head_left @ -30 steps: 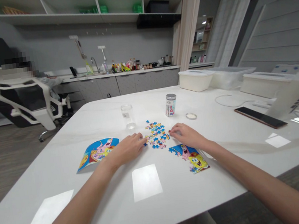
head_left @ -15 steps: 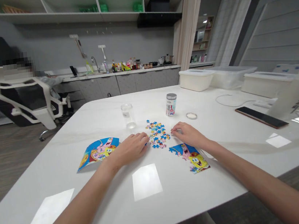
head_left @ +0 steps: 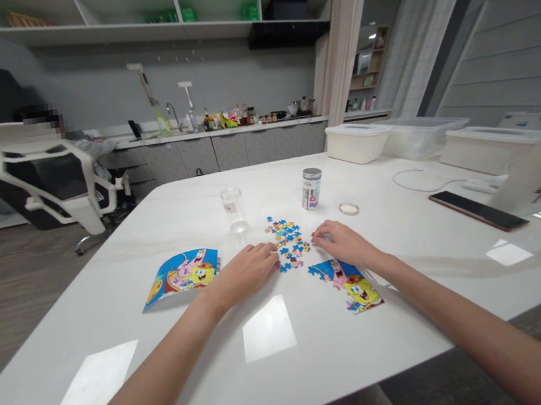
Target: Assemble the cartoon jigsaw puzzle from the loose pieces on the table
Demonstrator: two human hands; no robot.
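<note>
A loose heap of jigsaw puzzle pieces (head_left: 287,232), blue, yellow and pink, lies mid-table. My left hand (head_left: 251,265) rests at the heap's left side, palm down, its bent fingertips among the nearest pieces. On the other side, my right hand (head_left: 339,241) has thumb and forefinger pinched on a small dark-reddish puzzle piece (head_left: 314,238), mostly hidden by the fingers. A partly joined puzzle (head_left: 356,286), with a yellow square cartoon figure and a pink one, lies below my right hand. Left of my left hand is a slightly curled picture sheet (head_left: 180,274) with the same figures.
Behind the heap stand a clear jar (head_left: 233,208) and a printed can with a silver lid (head_left: 311,189). A round lid (head_left: 349,209) lies beside the can. Farther right are a phone (head_left: 478,210), a cable and storage boxes (head_left: 358,144). A person sits in a white chair (head_left: 48,178) at back left.
My left hand has slid slightly right, closer into the pieces. My right hand keeps its pinch near the heap. The whole view has shifted a little.
</note>
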